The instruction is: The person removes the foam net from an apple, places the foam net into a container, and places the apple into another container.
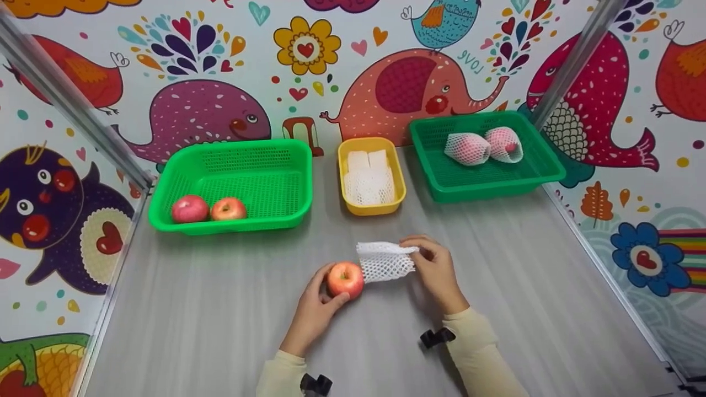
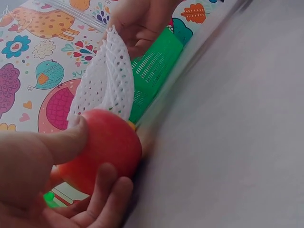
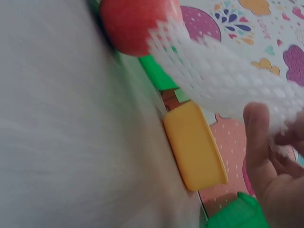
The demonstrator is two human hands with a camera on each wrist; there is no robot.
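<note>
The person's bare right grip pinches one end of a white, tubular foam-mesh sleeve between thumb and fingers. The sleeve's jagged other end overlaps a round, glossy red apple (cut off by the top edge). Beyond a smooth grey surface sit a yellow, rectangular plastic tub and, at the bottom edge, a partly visible green plastic container. Colourful cartoon prints cover the white wall behind.

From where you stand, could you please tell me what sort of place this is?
Probably a booth set up for handling fruit: cartoon-printed walls border a grey tabletop, two bare apples lie in a bright green basket, and foam nets lie in a yellow tray.
</note>
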